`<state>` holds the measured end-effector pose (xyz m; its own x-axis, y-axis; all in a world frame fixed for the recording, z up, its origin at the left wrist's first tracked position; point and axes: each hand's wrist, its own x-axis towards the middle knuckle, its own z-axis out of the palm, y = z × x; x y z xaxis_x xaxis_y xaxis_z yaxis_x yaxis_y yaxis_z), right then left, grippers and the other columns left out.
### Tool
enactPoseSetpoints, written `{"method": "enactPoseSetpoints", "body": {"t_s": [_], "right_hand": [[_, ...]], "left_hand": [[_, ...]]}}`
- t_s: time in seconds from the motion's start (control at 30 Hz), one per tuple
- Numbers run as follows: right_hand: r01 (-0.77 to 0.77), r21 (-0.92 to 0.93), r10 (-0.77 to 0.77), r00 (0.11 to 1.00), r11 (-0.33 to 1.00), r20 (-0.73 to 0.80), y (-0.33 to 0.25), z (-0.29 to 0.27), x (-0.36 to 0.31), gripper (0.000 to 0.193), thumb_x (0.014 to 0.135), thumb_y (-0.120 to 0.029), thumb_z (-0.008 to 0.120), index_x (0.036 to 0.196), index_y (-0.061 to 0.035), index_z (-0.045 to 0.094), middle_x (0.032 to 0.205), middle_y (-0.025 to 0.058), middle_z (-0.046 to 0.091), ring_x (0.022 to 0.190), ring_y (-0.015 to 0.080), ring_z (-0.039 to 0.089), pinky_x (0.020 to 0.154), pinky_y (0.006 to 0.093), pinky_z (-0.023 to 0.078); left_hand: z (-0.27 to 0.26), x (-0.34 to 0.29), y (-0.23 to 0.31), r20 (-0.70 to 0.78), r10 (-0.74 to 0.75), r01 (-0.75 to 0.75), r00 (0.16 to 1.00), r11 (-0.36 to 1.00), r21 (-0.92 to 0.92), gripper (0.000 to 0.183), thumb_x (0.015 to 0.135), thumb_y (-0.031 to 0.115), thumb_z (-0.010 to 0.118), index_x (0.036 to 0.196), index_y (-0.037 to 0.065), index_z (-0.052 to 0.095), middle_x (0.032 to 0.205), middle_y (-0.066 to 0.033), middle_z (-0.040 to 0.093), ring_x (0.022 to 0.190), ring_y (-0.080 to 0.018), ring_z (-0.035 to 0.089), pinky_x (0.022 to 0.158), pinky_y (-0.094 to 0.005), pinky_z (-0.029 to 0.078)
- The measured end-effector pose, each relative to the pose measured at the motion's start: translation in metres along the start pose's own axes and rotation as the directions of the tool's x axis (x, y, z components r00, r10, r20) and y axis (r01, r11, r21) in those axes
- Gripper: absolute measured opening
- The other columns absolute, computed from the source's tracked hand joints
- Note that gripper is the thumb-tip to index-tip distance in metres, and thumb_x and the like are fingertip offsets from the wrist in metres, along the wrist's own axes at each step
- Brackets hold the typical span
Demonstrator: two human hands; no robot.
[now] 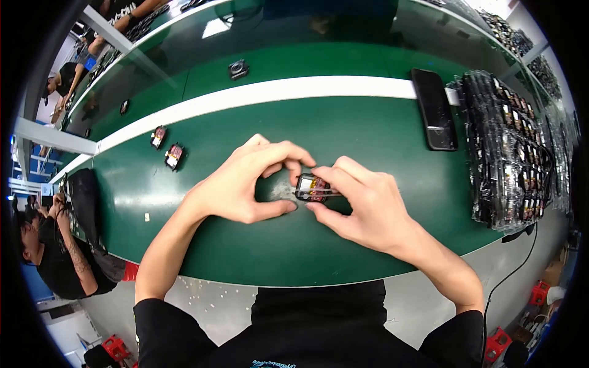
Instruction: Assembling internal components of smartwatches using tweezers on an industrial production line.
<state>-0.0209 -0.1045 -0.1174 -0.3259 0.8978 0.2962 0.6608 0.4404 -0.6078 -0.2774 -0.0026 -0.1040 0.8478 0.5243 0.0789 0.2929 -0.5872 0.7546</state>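
A small black electronic housing point(311, 187) with orange, yellow and dark red parts showing inside is at the middle of the green worktable point(307, 245). My right hand point(368, 199) pinches it from the right, thumb at its near edge and fingertips at its far edge. My left hand point(239, 184) is curved in a wide C to the left of the housing. Its thumb and fingers are apart with nothing between them, and its index fingertip comes close to the housing's far corner. I cannot tell whether that fingertip touches it.
Two similar housings point(174, 156) lie at the left. A black phone point(434, 110) lies at the right, beside stacked clear trays point(506, 153) filled with housings. Beyond a white rail point(276, 91) lies a dark device point(238, 69). A co-worker point(61, 251) sits at the left.
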Motion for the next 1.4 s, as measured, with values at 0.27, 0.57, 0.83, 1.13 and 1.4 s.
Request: {"method": "enactPoseSetpoints", "body": {"t_s": [0.27, 0.57, 0.83, 1.13, 1.4], "right_hand": [[0.029, -0.083, -0.053, 0.951, 0.996, -0.305, -0.012, -0.077, -0.029, 0.050, 0.081, -0.011, 0.096, 0.126, -0.0013, 0.078, 0.094, 0.0060, 0.070, 0.073, 0.0176, 0.074, 0.059, 0.0322, 0.058], [-0.541, -0.360, 0.231, 0.743, 0.760, -0.628, 0.024, -0.207, -0.085, 0.040, 0.083, -0.025, 0.095, 0.110, 0.0009, 0.081, 0.079, 0.0077, 0.061, 0.068, 0.0222, 0.061, 0.063, 0.0391, 0.047], [-0.688, -0.383, 0.311, 0.660, 0.617, -0.683, 0.039, -0.221, -0.090, 0.058, 0.087, -0.048, 0.093, 0.117, 0.0017, 0.086, 0.077, 0.0092, 0.060, 0.069, 0.0246, 0.061, 0.066, 0.0418, 0.048], [-0.326, -0.348, 0.095, 0.835, 0.879, -0.542, -0.019, -0.150, -0.072, 0.028, 0.089, -0.006, 0.091, 0.114, 0.0021, 0.081, 0.084, 0.0091, 0.068, 0.065, 0.0200, 0.064, 0.060, 0.0338, 0.051], [-0.107, 0.049, 0.113, 0.981, 0.993, -0.159, -0.003, -0.045, -0.017, 0.019, 0.098, -0.013, 0.084, 0.110, 0.0012, 0.078, 0.088, 0.0111, 0.068, 0.067, 0.0240, 0.067, 0.060, 0.0369, 0.052]], "left_hand": [[-0.041, 0.014, -0.002, -0.189, -0.180, 0.209, 0.965, 0.967, 0.144, 0.047, 0.087, 0.005, 0.088, 0.132, 0.004, 0.072, 0.131, -0.0094, 0.072, 0.095, -0.0215, 0.068, 0.085, -0.0339, 0.056], [-0.080, 0.062, -0.068, -0.353, -0.120, 0.308, 0.928, 0.779, 0.546, 0.035, 0.106, 0.020, 0.072, 0.138, 0.004, 0.072, 0.138, -0.0137, 0.068, 0.127, -0.0361, 0.065, 0.110, -0.0453, 0.054], [-0.084, 0.073, -0.076, -0.438, -0.040, 0.308, 0.898, 0.767, 0.563, 0.023, 0.108, 0.011, 0.069, 0.127, 0.000, 0.073, 0.113, -0.0182, 0.076, 0.105, -0.0413, 0.075, 0.094, -0.0491, 0.059], [-0.037, 0.048, -0.015, -0.396, -0.122, 0.210, 0.910, 0.960, 0.185, 0.017, 0.110, 0.007, 0.066, 0.117, -0.005, 0.076, 0.103, -0.0225, 0.080, 0.095, -0.0405, 0.078, 0.087, -0.0440, 0.060], [0.004, 0.017, 0.009, -0.244, -0.133, 0.151, 0.961, 0.987, 0.055, 0.026, 0.103, 0.012, 0.079, 0.126, 0.001, 0.077, 0.107, -0.0108, 0.073, 0.085, -0.0233, 0.068, 0.076, -0.0372, 0.054]]}}
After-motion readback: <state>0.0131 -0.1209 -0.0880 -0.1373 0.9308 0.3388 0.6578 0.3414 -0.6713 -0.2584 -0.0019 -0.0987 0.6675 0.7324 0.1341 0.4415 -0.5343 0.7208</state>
